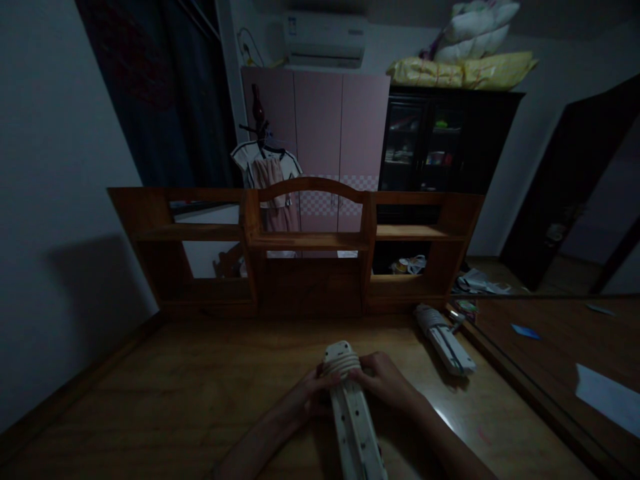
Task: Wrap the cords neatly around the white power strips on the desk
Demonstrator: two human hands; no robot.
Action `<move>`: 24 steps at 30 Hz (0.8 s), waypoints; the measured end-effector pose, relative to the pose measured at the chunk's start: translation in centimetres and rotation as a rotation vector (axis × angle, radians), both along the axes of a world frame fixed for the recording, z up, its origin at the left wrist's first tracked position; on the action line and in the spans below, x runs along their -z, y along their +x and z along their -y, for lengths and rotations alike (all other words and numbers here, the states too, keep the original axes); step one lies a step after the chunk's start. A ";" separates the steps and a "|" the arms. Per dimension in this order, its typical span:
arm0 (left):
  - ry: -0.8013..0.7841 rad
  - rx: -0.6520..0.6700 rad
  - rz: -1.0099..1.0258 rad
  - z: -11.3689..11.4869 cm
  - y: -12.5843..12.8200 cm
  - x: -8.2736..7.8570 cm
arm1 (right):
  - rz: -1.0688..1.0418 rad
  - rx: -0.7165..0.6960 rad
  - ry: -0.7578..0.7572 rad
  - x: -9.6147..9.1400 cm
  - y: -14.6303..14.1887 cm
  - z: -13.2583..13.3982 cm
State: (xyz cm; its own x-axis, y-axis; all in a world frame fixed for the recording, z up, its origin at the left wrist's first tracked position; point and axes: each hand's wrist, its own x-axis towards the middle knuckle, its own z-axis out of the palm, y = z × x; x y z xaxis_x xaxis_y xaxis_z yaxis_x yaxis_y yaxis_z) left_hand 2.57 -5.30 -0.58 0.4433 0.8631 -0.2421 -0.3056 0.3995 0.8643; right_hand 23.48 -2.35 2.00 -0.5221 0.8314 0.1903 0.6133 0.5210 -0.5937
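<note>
A long white power strip [356,427] points away from me over the wooden surface, its cord [341,363] wound in several turns round the far end. My left hand [311,395] grips that end from the left, thumb on the wound cord. From the right side, my right hand [384,379] closes on the same end, its thumb also near the cord. The near end of the strip runs out of the bottom of the view. Further right lies a second power strip [449,345], also with its cord wrapped round its far end.
A wooden shelf unit [310,241] stands along the far edge of the wooden surface [200,400]. To the right, a raised edge [510,380] separates it from a brown area with a white paper [607,400] and a blue card [525,331]. A white wall [60,253] bounds the left.
</note>
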 end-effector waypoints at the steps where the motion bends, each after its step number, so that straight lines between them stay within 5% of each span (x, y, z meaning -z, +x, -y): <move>1: -0.001 0.000 -0.001 -0.1 0.0 0.2 | -0.005 0.000 -0.004 0.0 0.0 0.0; 24: -0.007 -0.003 0.005 0.1 0.0 -0.1 | -0.002 -0.003 0.012 0.0 0.1 0.0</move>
State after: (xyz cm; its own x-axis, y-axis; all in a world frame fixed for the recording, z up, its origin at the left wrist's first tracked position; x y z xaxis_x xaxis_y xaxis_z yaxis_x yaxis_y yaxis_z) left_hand 2.52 -5.43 -0.47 0.4419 0.8628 -0.2454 -0.3115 0.4041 0.8600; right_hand 23.54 -2.37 1.95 -0.5244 0.8274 0.2009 0.6105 0.5298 -0.5887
